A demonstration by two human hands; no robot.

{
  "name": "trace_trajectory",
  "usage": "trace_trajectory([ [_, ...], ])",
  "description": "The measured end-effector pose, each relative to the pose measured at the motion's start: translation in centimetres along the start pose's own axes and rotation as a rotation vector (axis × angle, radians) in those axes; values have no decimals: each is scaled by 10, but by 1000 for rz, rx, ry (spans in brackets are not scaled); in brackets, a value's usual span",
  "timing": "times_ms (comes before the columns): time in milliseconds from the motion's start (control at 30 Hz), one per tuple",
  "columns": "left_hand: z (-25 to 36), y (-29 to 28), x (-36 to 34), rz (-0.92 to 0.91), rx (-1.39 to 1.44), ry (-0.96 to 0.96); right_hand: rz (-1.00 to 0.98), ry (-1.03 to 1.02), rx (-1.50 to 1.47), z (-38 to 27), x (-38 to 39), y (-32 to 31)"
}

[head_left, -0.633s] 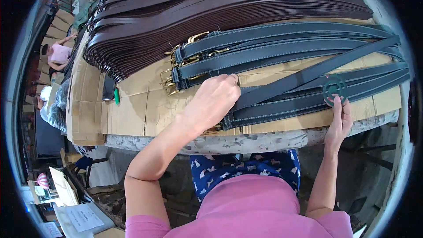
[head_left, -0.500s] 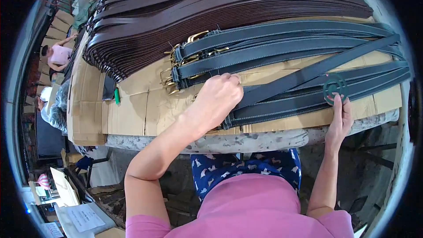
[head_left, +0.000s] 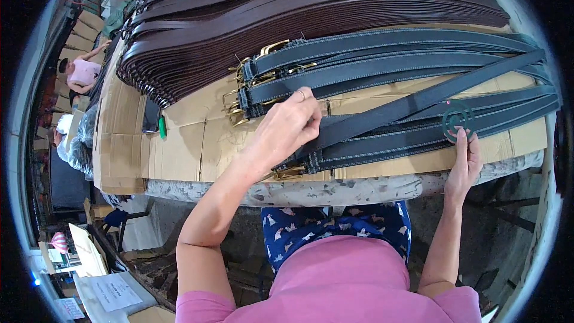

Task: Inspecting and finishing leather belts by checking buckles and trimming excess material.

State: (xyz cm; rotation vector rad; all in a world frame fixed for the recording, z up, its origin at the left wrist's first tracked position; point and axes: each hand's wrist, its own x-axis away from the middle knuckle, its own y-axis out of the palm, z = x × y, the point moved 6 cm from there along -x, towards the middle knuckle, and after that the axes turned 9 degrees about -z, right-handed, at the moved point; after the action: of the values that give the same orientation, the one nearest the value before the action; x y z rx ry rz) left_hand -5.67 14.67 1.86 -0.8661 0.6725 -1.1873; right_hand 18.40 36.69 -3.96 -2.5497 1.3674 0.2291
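My left hand is closed over the buckle end of a navy belt. Its fingers are curled together and hide whatever is in them; one finger wears a ring. A dark strap slants from beside this hand to the far right, across the other belts. Below the hand, a gold buckle shows at the end of a stitched belt. On the right, my right hand pinches a green mosquito coil between thumb and fingers, above the lower belts. A small red spot shows at the coil's upper end.
A tall stack of dark brown straps fills the table's far side. More navy belts with gold buckles lie before it. Cardboard covers the tabletop, with a green lighter-like object at left. Another person is at far left.
My left hand has shifted left and turned, uncovering the gold buckle below it. My right hand still holds the mosquito coil in nearly the same place.
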Motion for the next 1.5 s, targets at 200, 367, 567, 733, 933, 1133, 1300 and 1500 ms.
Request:
trace_trajectory([
  [200,-9,-9,-7,-10,149,-71,18,4,-18,-1,1,0],
  [367,-24,1,-18,-293,285,-307,15,9,-17,1,1,0],
  [567,-33,7,-33,-566,441,-384,17,-4,0,-1,2,-1],
  [733,-29,3,-39,-648,401,-389,10,-2,-13,1,2,-2],
  [933,-21,5,-44,-640,350,-280,21,-2,-21,-1,1,-1],
  [1133,-16,5,-42,-575,189,-301,7,-13,9,0,0,-1],
  [1300,-37,10,-37,-586,511,-408,29,-3,6,-5,1,2],
  [1500,-23,-1,-38,-597,464,-373,5,-23,1,-4,1,1],
])
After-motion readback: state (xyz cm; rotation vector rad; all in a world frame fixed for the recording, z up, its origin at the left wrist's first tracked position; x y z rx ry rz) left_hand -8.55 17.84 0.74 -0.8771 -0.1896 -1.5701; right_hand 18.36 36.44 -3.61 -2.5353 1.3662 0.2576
